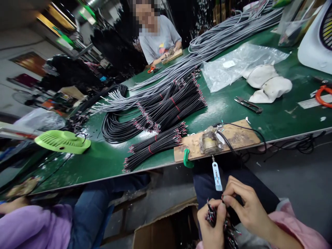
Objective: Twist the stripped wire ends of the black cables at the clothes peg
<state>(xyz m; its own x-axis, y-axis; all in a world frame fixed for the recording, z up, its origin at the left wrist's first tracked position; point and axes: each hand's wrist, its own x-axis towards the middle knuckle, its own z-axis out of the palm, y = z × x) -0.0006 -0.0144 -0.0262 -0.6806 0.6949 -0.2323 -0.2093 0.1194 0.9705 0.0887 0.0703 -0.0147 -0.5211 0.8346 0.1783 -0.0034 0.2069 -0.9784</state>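
Note:
My left hand (214, 223) is closed around a bunch of thin black cables (230, 235) with red and white stripped ends, held above my lap. Thumb and fingertips of my right hand (242, 202) pinch a small wire end right beside the left thumb. The tip itself is mostly hidden by the fingers. Just above the hands, a light-blue flat-handled tool (217, 176) points up toward the table edge. Beyond it, a wooden board (238, 133) carries a grimy metal block (209, 141) with a black cord.
A green clamp (187, 159) grips the board's edge. Banded black cable bundles (155, 143) and long grey cables (207, 45) cover the green table. Snips (248, 104), a white glove (269, 83) and orange-handled scissors (323, 97) lie right. Co-workers sit opposite and left. A cardboard box (153, 231) stands below.

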